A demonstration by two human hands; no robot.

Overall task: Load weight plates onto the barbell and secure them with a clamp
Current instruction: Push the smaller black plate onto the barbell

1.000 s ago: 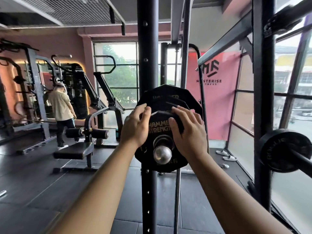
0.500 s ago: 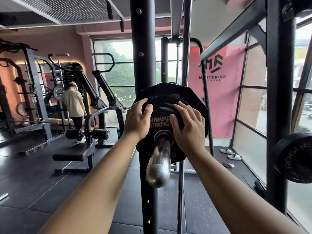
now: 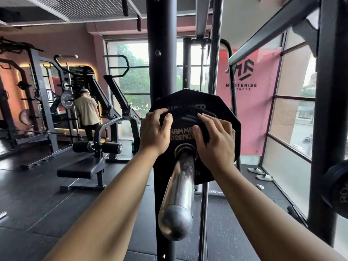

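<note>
1. left hand point(image 3: 155, 131) has its fingers curled over the upper left rim of a small black rubber weight plate point(image 3: 181, 133) with pale "hammer strength" lettering. the thumb is on the face, so it's gripping the plate.
2. right hand point(image 3: 216, 142) lies on the right side of the same small plate. its fingers are fairly straight and spread across the face, pressing rather than wrapping.
3. the small plate is threaded on the shiny chrome barbell sleeve point(image 3: 180, 185), close against a bigger black many-sided plate point(image 3: 224, 117) behind it. can't tell if the two actually touch.
4. room to move: a long bare stretch of sleeve runs toward the camera, down to its rounded end.
5. in the way: a black steel rack upright point(image 3: 162, 53) stands just behind the plates. a second dark upright point(image 3: 329, 110) is off to the right, with a black rogue plate point(image 3: 339, 191) beside it.
6. around: a black padded bench point(image 3: 81, 169) on the left, a person in a beige shirt point(image 3: 86, 112) at the far rack, and pale slides point(image 3: 260, 174) on the floor below a pink banner point(image 3: 248, 113).
</note>
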